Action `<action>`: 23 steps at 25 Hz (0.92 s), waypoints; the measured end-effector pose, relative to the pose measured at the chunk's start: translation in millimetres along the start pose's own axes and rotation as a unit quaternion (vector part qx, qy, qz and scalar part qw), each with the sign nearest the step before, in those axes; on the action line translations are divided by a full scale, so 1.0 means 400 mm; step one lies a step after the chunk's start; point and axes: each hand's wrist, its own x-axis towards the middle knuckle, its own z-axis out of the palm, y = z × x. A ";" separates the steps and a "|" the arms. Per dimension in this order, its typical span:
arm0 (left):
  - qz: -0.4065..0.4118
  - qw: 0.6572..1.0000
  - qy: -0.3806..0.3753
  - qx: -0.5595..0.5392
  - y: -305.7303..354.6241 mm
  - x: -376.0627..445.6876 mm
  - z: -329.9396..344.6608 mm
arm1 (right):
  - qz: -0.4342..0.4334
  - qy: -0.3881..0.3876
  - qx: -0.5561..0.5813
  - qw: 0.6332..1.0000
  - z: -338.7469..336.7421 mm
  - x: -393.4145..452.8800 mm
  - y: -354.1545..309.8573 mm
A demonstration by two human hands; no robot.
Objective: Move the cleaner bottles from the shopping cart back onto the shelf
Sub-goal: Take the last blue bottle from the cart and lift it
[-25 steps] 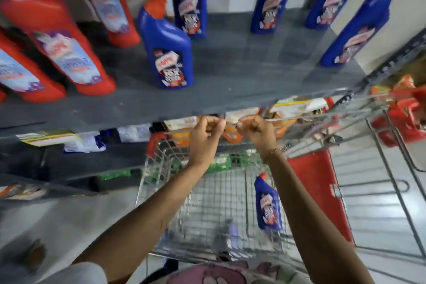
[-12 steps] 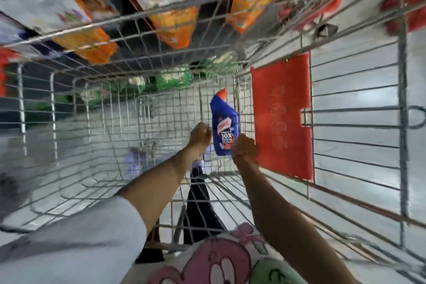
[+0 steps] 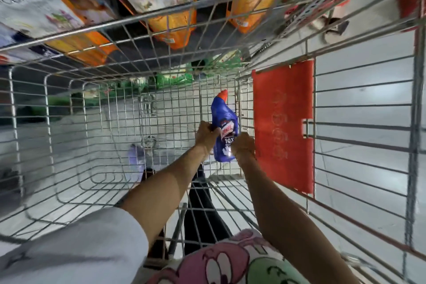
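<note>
A blue cleaner bottle with a red cap and a white and red label is deep inside the wire shopping cart, near its right wall. My left hand grips the bottle's left side. My right hand grips its lower right side. The cap points up and away from me. The upper shelf with the other bottles is out of view.
A red plastic panel hangs on the cart's right wall beside the bottle. Beyond the cart's far rim, orange and white packets and green packs sit on lower shelves. Grey floor shows through the mesh.
My view dropped from the shelf into the cart. Both hands left the cart's rim, reached down and closed around the blue bottle, which now sits slightly higher off the cart's bottom.
</note>
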 end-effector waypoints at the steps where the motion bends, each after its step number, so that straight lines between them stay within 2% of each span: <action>1: 0.001 1.000 0.003 -0.014 0.007 -0.007 -0.021 | -0.004 -0.019 0.026 0.999 -0.010 0.000 -0.005; 3: 0.005 0.996 -0.025 -0.087 0.020 -0.032 -0.097 | -0.044 -0.057 0.127 0.989 -0.033 -0.015 -0.011; 4: 0.016 0.990 -0.054 -0.126 0.024 -0.047 -0.142 | -0.067 -0.096 0.227 0.967 -0.045 -0.036 -0.011; 6: 0.065 0.977 -0.113 -0.171 0.039 -0.091 -0.232 | -0.125 -0.203 0.401 0.884 -0.077 -0.096 -0.017; 8: 0.117 0.970 -0.118 -0.175 0.067 -0.149 -0.304 | -0.213 -0.248 0.449 0.832 -0.115 -0.151 -0.041; 10: 0.176 0.964 -0.106 -0.171 0.107 -0.213 -0.365 | -0.282 -0.234 0.472 0.802 -0.160 -0.217 -0.082; 17: 0.396 0.896 -0.109 -0.167 0.310 -0.452 -0.590 | -0.466 -0.106 0.434 0.764 -0.360 -0.470 -0.267; 23: 0.514 0.842 -0.059 -0.154 0.514 -0.548 -0.746 | -0.562 -0.021 0.389 0.730 -0.561 -0.587 -0.454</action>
